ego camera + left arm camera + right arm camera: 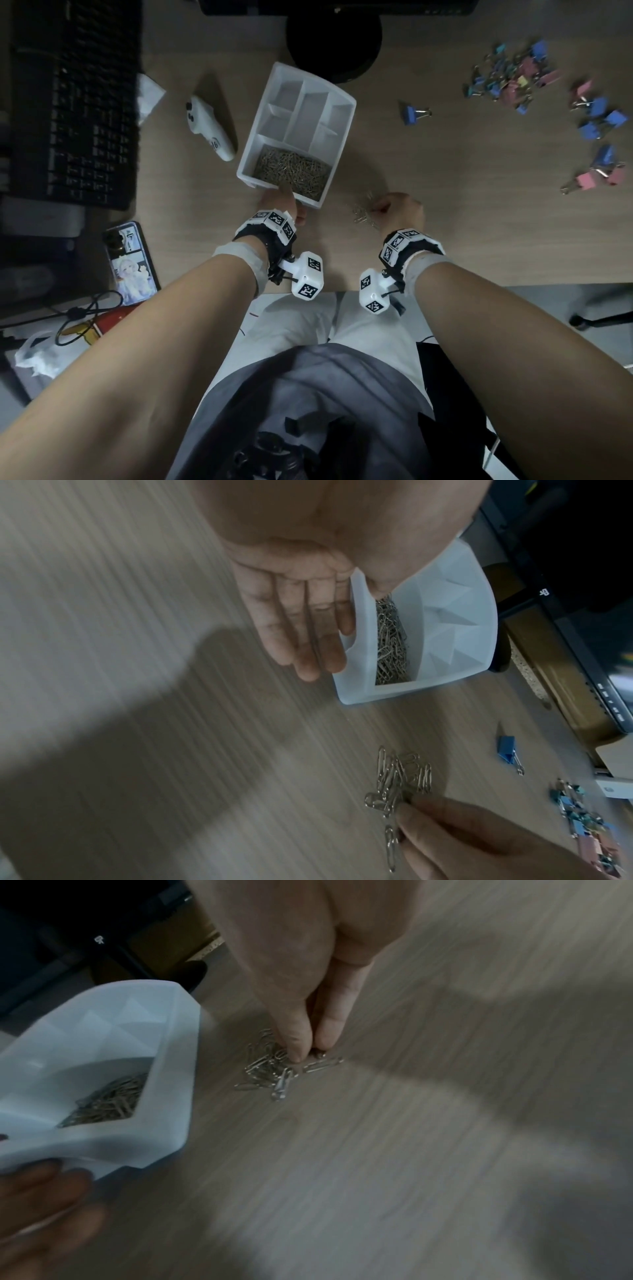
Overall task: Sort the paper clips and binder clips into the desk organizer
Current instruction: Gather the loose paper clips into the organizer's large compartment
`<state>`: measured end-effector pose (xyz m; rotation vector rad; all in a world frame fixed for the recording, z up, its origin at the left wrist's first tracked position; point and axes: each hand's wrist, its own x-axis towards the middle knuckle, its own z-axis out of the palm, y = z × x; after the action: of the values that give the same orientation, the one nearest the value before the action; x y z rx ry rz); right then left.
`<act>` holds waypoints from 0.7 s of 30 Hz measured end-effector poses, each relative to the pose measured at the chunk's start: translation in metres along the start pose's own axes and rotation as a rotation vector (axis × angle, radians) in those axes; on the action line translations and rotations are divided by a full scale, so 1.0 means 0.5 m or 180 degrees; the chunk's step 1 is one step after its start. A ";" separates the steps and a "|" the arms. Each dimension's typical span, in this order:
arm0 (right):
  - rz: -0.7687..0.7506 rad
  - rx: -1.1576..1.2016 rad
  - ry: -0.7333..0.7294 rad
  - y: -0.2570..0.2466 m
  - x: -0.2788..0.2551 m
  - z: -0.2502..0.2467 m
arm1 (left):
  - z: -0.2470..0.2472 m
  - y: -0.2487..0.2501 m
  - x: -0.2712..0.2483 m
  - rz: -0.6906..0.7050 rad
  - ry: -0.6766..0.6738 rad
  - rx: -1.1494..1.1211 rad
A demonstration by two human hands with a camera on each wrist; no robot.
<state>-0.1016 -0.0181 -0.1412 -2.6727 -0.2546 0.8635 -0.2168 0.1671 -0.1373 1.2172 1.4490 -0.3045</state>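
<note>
A white desk organizer [344,137] lies mid-desk, its near compartment full of silver paper clips [291,169]. My left hand [289,202] grips its near wall, thumb inside on the clips and fingers [318,647] straight along the outside. A small heap of loose paper clips [363,212] lies right of the organizer [171,1069]. My right hand [376,212] pinches some of those clips [263,1069] between thumb and fingertips [298,1047]. Coloured binder clips [510,78] are piled at the far right, and one blue binder clip [412,114] lies alone.
A black keyboard [75,102] fills the left side, with a white controller [209,126] beside the organizer and a phone [132,263] near the front edge. A round black monitor base [334,41] stands behind the organizer. More binder clips [599,123] are scattered along the right.
</note>
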 end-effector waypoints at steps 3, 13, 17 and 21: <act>-0.0185 0.0366 -0.0005 -0.035 0.007 0.011 | -0.007 -0.004 0.004 0.0056 -0.0011 0.0034; 0.0222 0.0029 0.0273 0.014 -0.028 -0.039 | 0.011 0.004 -0.003 -0.0245 -0.0023 -0.0212; 0.0477 -0.0033 -0.0021 0.019 -0.023 -0.010 | 0.008 0.008 -0.008 -0.0147 0.0032 -0.0152; 0.0298 0.0322 -0.0132 -0.014 -0.019 0.016 | 0.001 0.008 -0.012 -0.0105 0.0056 -0.0130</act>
<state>-0.1142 -0.0121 -0.1397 -2.5924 -0.0933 0.9348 -0.2143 0.1654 -0.1307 1.1667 1.4848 -0.2859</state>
